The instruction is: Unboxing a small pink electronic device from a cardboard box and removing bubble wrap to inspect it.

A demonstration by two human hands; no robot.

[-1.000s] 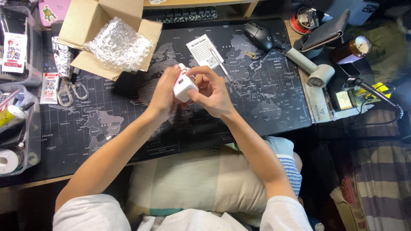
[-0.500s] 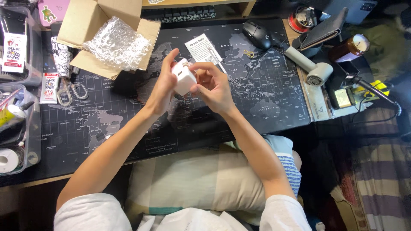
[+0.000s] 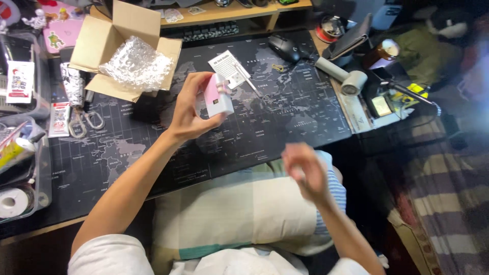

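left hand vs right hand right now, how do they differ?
The left hand is raised over the dark desk mat and grips a small white and pink box; the right hand holds nothing. The left hand is sharp in the picture, the right hand motion-blurred. The left hand is above the desk, the right hand low, over the pillow on the lap. Both are bare.

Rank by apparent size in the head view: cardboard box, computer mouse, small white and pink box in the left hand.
1. cardboard box, clearly largest.
2. small white and pink box, held by the left hand; raised nearer the camera, so possibly inflated.
3. computer mouse, smallest, though close to the held box.
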